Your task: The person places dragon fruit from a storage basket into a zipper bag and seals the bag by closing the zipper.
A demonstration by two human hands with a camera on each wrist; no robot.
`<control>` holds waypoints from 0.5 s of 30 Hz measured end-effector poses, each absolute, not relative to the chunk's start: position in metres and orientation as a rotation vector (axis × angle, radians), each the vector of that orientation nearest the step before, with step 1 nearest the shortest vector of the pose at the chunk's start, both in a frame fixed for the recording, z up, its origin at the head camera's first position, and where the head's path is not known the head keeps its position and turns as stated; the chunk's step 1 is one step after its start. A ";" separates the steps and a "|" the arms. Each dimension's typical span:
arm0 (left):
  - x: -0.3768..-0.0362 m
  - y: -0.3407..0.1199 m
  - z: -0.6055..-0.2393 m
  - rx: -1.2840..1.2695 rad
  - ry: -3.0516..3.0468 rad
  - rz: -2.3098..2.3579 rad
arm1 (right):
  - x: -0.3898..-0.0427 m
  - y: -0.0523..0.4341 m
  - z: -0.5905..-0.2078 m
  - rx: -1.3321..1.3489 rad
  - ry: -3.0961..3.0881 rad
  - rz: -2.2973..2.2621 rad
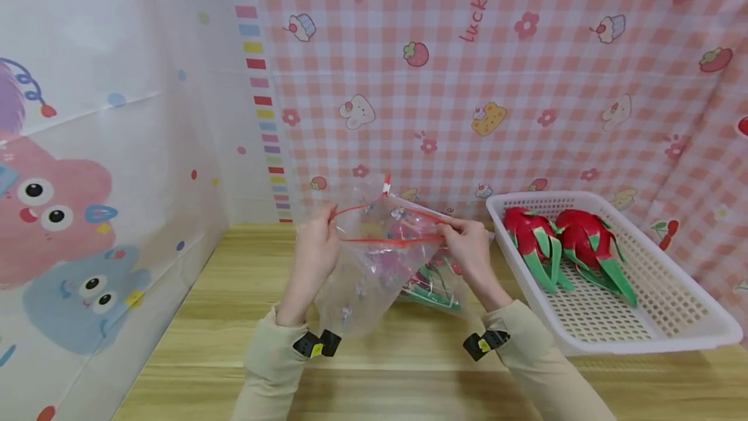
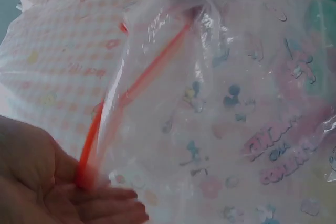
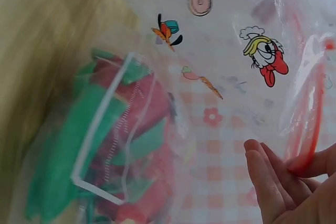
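A clear zip bag (image 1: pixel 374 265) printed with cartoon figures, with a red zip strip (image 1: pixel 388 238), hangs above the wooden table between both hands. My left hand (image 1: pixel 318 242) pinches the strip's left end (image 2: pixel 86 174). My right hand (image 1: pixel 464 245) pinches the strip's right end (image 3: pixel 304 156). The bag's mouth is pulled open. Behind it on the table lies a second clear bag (image 1: pixel 435 284) with a red and green dragon fruit toy (image 3: pixel 121 145) inside.
A white plastic basket (image 1: pixel 643 336) stands at the right with two red dragon fruit toys (image 1: pixel 561 245) in it. Pink checked cloth (image 1: pixel 526 83) covers the back wall and a cartoon sheet (image 1: pixel 87 180) the left wall. Bare wooden table (image 1: pixel 409 369) lies in front.
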State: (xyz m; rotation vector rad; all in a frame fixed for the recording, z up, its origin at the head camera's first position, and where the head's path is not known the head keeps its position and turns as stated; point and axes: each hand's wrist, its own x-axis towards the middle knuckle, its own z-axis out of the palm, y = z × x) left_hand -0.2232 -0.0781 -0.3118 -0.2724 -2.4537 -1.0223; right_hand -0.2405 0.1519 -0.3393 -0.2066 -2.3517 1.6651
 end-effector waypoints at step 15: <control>-0.238 -0.055 -0.341 -0.596 -2.264 -1.055 | -0.238 0.150 -0.370 0.042 -2.332 1.701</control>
